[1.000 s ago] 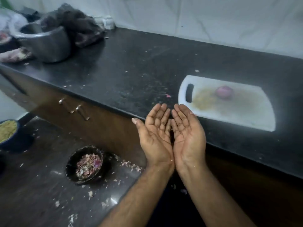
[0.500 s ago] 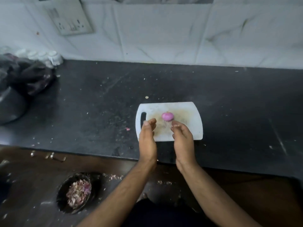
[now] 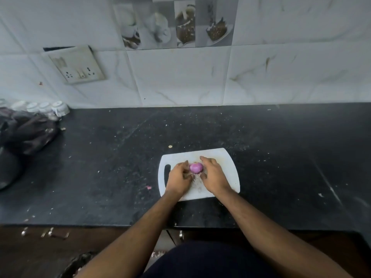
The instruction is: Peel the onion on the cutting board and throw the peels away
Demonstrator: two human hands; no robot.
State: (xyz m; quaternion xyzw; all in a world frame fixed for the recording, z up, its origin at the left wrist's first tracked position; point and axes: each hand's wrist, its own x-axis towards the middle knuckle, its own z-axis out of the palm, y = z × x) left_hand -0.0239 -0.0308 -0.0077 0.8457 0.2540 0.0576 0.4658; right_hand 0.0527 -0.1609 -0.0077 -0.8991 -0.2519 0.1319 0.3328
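Far to my left a dark cloth (image 3: 28, 131) lies bunched on the black counter (image 3: 100, 157), with small white cups (image 3: 48, 107) behind it against the tiled wall (image 3: 180, 77). The white cutting board (image 3: 224, 159) sits near the middle, its handle slot toward my left. My left hand (image 3: 178, 177) rests on the board, fingers curled, fingertips touching the onion's left side. The purple onion (image 3: 195, 167) sits on the board between both hands (a few peel scraps (image 3: 197, 175) lie just below it). My right hand (image 3: 214, 175) cups its right side, fingers loosely bent; whether either hand truly grips, I cannot tell.
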